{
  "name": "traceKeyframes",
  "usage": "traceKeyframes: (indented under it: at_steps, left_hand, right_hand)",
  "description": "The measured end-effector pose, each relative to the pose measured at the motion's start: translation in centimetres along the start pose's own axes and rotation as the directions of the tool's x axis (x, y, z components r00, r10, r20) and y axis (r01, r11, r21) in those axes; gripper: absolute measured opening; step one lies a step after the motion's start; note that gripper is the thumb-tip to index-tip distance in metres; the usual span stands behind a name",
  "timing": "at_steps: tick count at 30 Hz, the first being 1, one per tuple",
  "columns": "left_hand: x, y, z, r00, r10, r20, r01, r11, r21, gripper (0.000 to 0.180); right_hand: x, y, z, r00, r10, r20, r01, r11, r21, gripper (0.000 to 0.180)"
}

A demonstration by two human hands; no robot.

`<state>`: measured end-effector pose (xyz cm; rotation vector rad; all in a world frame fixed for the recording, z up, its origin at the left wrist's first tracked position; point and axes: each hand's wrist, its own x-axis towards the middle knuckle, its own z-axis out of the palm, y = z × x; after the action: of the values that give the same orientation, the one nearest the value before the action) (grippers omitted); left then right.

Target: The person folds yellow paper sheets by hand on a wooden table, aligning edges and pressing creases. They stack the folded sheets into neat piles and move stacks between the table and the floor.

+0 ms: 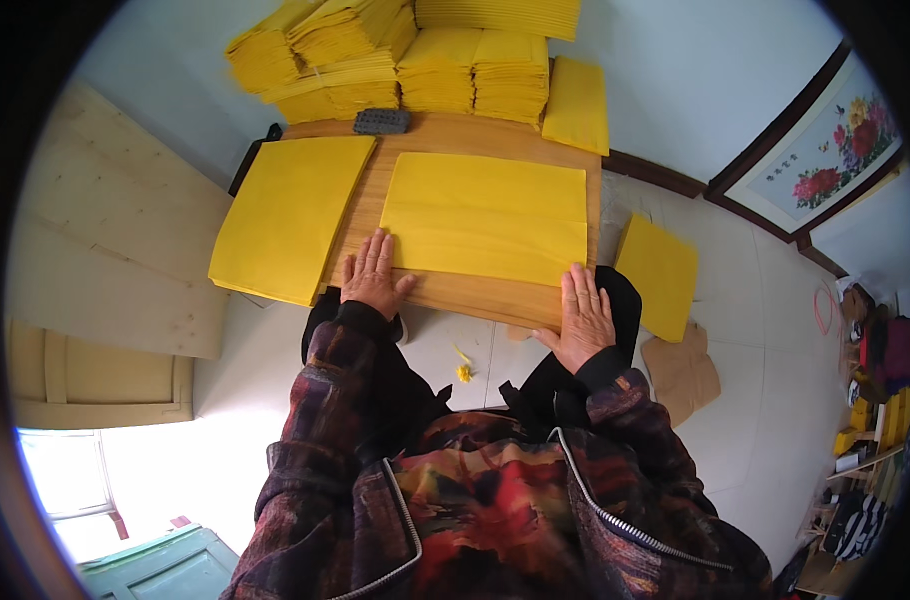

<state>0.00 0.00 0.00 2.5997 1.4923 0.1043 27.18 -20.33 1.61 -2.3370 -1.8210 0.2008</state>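
A stack of yellow paper sheets [485, 215] lies on a low wooden table [455, 295] in front of me. My left hand [372, 275] rests flat on the table at the stack's near left corner, fingers apart and touching the paper edge. At the stack's near right corner, my right hand [584, 315] lies flat, fingers spread, over the table's front edge. Neither hand grips anything. A second yellow stack [290, 215] overhangs the table's left side.
Tall piles of folded yellow paper [415, 60] stand at the table's far end, with a small dark grey block [382, 121] before them. Another yellow stack [657, 272] and brown cardboard [682, 372] lie on the white floor at right. Wooden boards [115, 250] lean at left.
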Motion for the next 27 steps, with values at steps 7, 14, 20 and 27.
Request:
traceKeyframes:
  at_steps: [7, 14, 20, 27]
  left_hand:
    - [-0.6, 1.5, -0.4, 0.999, -0.013, -0.034, 0.015, 0.998, 0.059, 0.075]
    - [-2.2, 5.2, 0.6, 0.964, 0.261, -0.048, -0.258, 0.964, 0.071, 0.074]
    - [-1.5, 0.3, -0.5, 0.996, 0.086, -0.021, -0.087, 0.996, -0.005, 0.075]
    - [-1.8, -0.5, -1.1, 0.999, 0.017, -0.044, -0.017, 1.000, 0.002, 0.073]
  right_hand:
    - [2.2, -5.4, -1.3, 0.997, -0.079, 0.010, 0.079, 0.997, -0.021, 0.093]
    - [5.4, -9.1, 1.6, 0.956, -0.290, 0.044, 0.284, 0.952, 0.112, 0.094]
    - [3.6, -4.1, 1.6, 0.979, -0.197, -0.055, 0.201, 0.977, 0.072, 0.096]
    - [1.5, -1.5, 0.8, 0.987, -0.112, -0.111, 0.116, 0.993, 0.029, 0.094]
